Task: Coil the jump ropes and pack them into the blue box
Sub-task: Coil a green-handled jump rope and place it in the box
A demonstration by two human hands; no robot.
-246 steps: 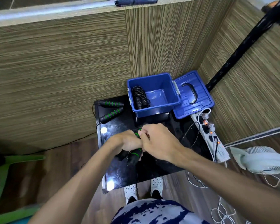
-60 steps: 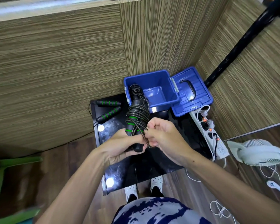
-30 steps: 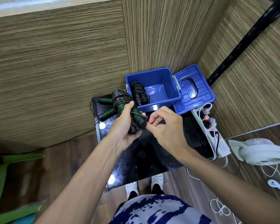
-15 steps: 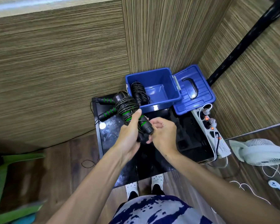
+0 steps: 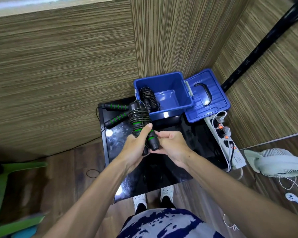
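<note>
Behind left hand [image 5: 133,148], coiled rope [image 5: 139,117] handles half-hidden

Left hand [image 5: 133,150] grips coiled jump rope [image 5: 139,118] by its paired handles, above black glass table [image 5: 177,170]. Right hand [image 5: 172,145] touches handle ends. Blue box [image 5: 172,109] open, one coiled rope [image 5: 147,97] inside; lid [image 5: 212,103] beside it. Third rope's handles [image 5: 116,113] lie on table.

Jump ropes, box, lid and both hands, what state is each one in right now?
Blue box: open, one coiled rope inside.
Lid: off, beside box.
Held rope: coiled around its handles.
Third rope: uncoiled, on black table.
Left hand: gripping held rope.
Right hand: at its handle ends.
</note>
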